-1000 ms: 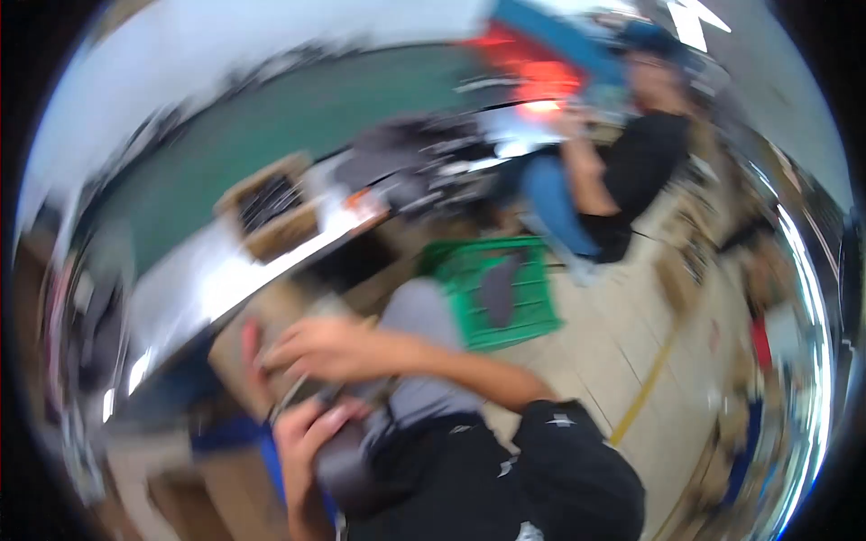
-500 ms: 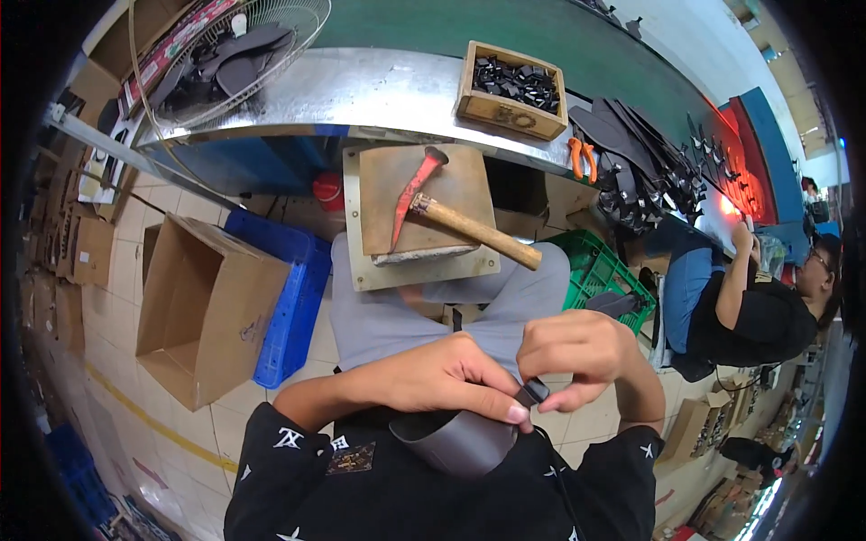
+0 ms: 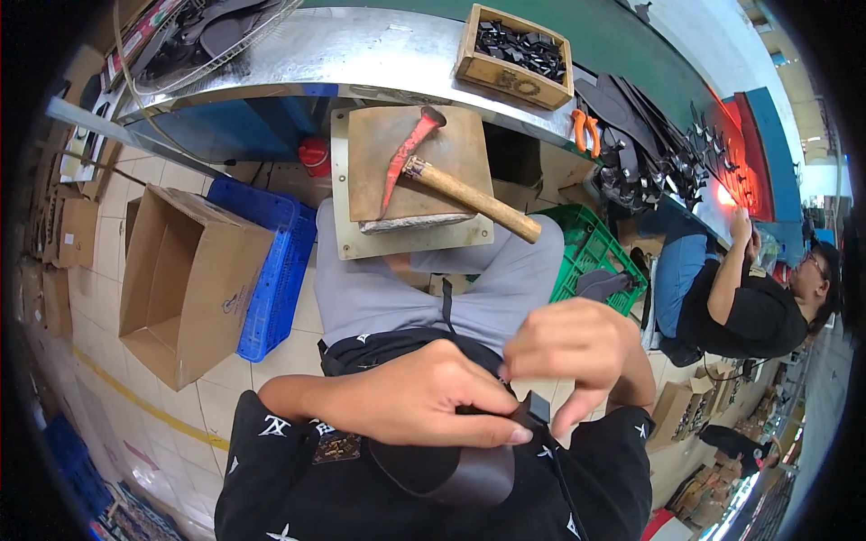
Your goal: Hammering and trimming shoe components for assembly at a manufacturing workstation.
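My left hand [image 3: 442, 397] is closed, thumb against fingers, on one end of a wide dark brown strap [image 3: 474, 476] that curves below it, before my black shirt. From this pinch a small black square clip [image 3: 536, 408] juts out at the strap's end. Just beside the clip is my right hand [image 3: 577, 356], its thumb held apart from the curled fingers, with nothing seen in it. Beyond my lap a hammer [image 3: 469, 198] with a red head and wooden handle lies across a brown pad on a block [image 3: 361, 135].
On the metal bench [image 3: 379, 41] stands a wooden box [image 3: 505, 83] of small black pieces. Orange-handled pliers [image 3: 585, 132] and dark straps [image 3: 622, 117] lie nearby. A cardboard box [image 3: 203, 298], blue crate [image 3: 275, 298] and green crate [image 3: 586, 257] flank me. A co-worker [image 3: 749, 307] sits at right.
My right thumb and fingers have parted around the clip and the hand has lifted slightly. The clip now stands more upright, and the strap hangs lower. The whole view has shifted a little.
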`<state>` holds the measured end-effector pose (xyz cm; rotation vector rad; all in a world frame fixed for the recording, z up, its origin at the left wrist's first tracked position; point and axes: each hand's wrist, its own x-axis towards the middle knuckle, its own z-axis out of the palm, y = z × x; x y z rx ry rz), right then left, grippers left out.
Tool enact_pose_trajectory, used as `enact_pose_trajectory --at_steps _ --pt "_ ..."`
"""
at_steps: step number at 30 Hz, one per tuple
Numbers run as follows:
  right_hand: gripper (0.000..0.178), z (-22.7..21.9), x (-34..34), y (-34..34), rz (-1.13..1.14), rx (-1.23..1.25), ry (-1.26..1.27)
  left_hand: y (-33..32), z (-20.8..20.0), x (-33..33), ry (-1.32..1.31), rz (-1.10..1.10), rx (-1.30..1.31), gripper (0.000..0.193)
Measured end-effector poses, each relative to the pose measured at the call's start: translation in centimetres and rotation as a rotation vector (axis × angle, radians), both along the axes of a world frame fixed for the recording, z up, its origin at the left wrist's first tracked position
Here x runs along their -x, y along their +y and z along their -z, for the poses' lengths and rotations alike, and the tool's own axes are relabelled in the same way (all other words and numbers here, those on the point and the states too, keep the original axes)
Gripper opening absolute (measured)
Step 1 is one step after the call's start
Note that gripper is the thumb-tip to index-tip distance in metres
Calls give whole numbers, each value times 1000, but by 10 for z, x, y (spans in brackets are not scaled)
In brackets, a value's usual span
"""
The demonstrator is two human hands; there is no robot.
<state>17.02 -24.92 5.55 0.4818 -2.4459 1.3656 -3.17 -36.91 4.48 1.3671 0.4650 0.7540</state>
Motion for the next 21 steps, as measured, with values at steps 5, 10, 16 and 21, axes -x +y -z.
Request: enact_pose_trajectory --at_steps 5,10,16,21 --pt "77 26 -17 -23 410 251 61 -4 -3 1 9 -149 -134 19" --pt "70 34 -15 -59 716 514 69 -6 3 -6 42 -267 11 22" --pt "54 39 -13 -74 820 712 137 -5 8 -14 54 -332 47 24" --pt "29 47 -24 -54 1129 505 90 -1 0 -14 106 -311 53 21"
